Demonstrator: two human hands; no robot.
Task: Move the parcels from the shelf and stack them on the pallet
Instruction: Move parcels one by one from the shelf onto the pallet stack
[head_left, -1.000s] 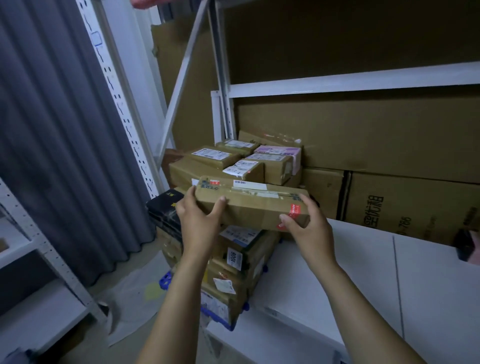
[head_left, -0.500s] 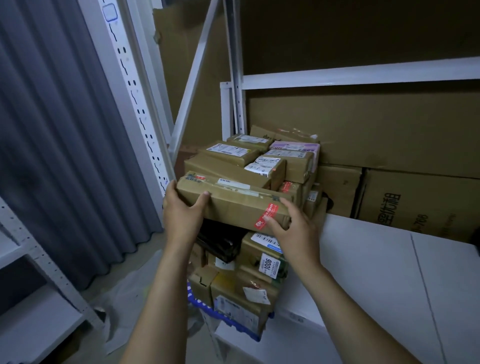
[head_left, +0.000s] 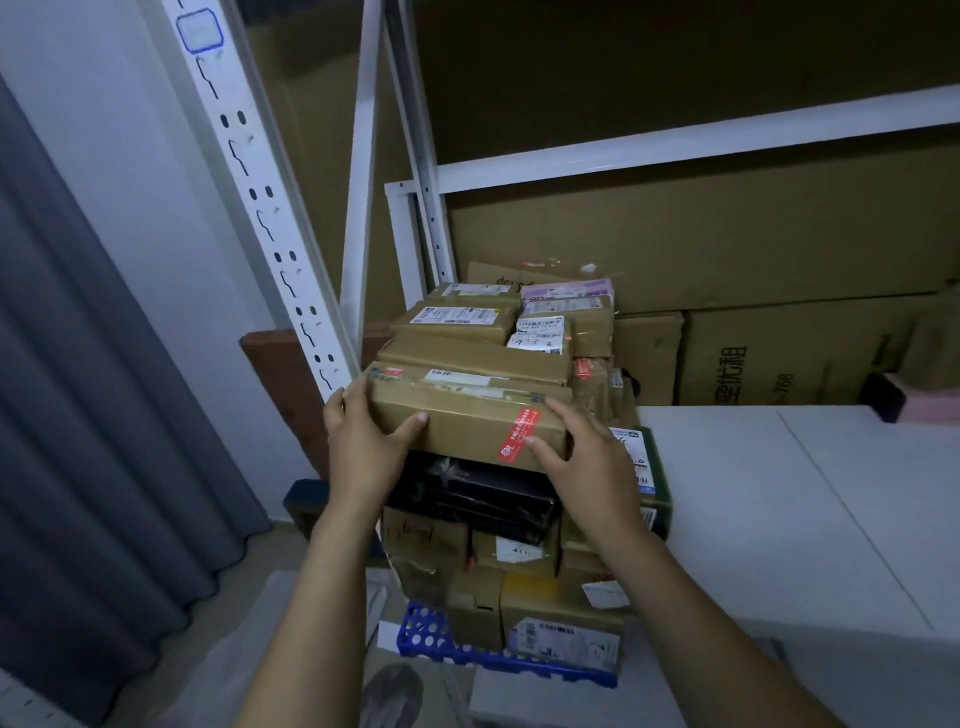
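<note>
A long brown cardboard parcel (head_left: 467, 415) with a red sticker lies across the top front of the parcel stack (head_left: 498, 338), over a black wrapped parcel (head_left: 478, 493). My left hand (head_left: 363, 436) grips its left end, thumb on the front face. My right hand (head_left: 576, 452) holds its right end, fingers over the top corner and thumb near the red sticker. The stack stands on a blue plastic pallet (head_left: 441, 642) on the floor. The white shelf board (head_left: 779, 493) lies to the right.
A white perforated shelf upright (head_left: 260, 208) rises just left of the stack. A grey curtain (head_left: 78, 389) hangs at far left. Large flat cardboard boxes (head_left: 753, 358) lean behind the shelf. A dark and pink item (head_left: 904, 400) sits at the shelf's far right.
Both hands carried the long parcel forward and left, from above the shelf edge onto the top of the stack on the pallet. The camera moved closer.
</note>
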